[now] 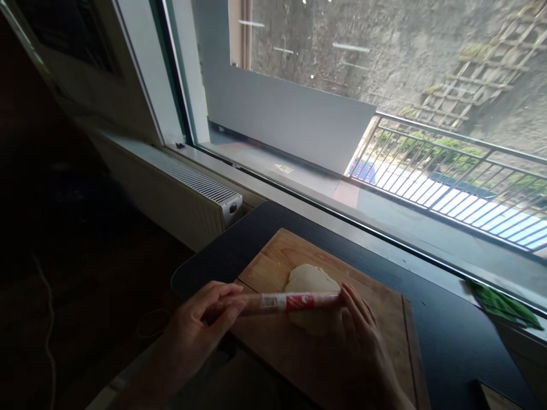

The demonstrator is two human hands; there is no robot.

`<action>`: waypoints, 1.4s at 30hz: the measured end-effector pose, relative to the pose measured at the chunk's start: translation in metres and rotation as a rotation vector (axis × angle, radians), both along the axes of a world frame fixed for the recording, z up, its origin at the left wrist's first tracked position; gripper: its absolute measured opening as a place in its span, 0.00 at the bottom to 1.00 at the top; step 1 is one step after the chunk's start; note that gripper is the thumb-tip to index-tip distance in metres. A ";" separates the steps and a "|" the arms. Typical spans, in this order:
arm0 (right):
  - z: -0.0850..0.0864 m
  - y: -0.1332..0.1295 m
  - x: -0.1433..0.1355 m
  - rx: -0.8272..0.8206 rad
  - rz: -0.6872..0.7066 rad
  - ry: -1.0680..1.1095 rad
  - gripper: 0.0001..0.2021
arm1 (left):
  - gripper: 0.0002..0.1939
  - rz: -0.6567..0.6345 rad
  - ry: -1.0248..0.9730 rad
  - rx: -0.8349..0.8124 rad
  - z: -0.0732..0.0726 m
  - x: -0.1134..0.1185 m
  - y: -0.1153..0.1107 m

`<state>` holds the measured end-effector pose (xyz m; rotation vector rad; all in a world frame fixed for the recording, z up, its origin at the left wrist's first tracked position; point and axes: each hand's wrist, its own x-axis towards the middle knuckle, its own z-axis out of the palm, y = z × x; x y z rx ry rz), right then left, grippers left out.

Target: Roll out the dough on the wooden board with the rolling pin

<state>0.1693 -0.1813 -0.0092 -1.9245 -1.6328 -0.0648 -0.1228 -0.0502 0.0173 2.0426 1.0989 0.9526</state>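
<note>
place: apparently a home | signs: radiator [171, 196], window [299, 119], wooden board [267, 262], dough [314, 278]

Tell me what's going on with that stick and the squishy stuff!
Someone's left hand holds one end of a rolling pin with a red and white label, and the right hand is at the other end. The pin is across a flat piece of pale dough on a wooden board. I can't tell if it's pressing down. The board is on a dark table beside a window.
</note>
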 end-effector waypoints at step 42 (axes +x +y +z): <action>0.000 -0.020 -0.040 -0.164 0.054 -0.305 0.33 | 0.13 0.106 0.230 0.311 -0.011 0.034 0.032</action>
